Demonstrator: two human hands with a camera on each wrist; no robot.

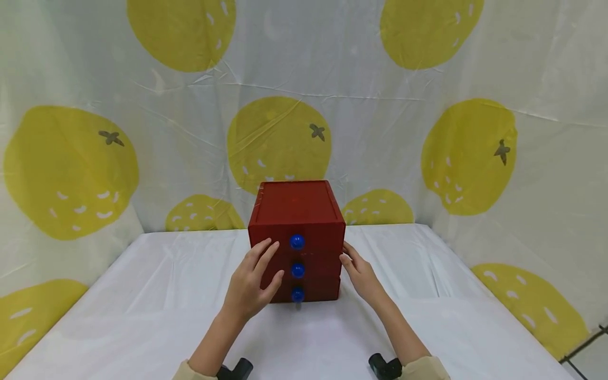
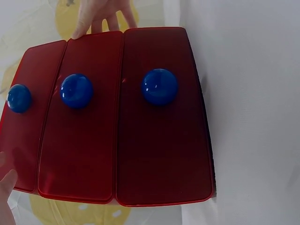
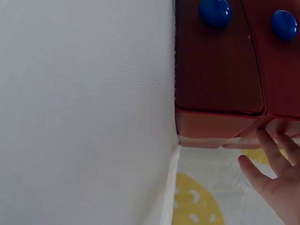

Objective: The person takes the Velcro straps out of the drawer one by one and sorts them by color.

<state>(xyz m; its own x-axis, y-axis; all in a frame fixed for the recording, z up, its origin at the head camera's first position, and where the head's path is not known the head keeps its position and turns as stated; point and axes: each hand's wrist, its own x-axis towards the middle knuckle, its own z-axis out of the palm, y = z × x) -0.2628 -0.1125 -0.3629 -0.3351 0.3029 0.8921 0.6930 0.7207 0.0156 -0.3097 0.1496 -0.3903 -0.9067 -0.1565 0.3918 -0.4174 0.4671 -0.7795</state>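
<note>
A red box with three stacked drawers [image 1: 313, 262] stands on the white-covered table. Each drawer front bears a round blue knob [image 1: 297, 242], and all three drawers look closed. My left hand [image 1: 250, 282] is in front of the box's left side, fingers spread and holding nothing; whether it touches the front I cannot tell. At the box's right side is my right hand [image 1: 362, 273], its fingers extended along the side wall. In the right wrist view the right fingertips [image 3: 262, 133] meet or nearly meet that wall.
White cloth covers the tabletop [image 1: 180, 279]. Behind and beside it hangs a white curtain [image 1: 370, 132] printed with yellow fruit. Black wrist-worn pieces [image 1: 386, 366] show at both forearms near the bottom edge.
</note>
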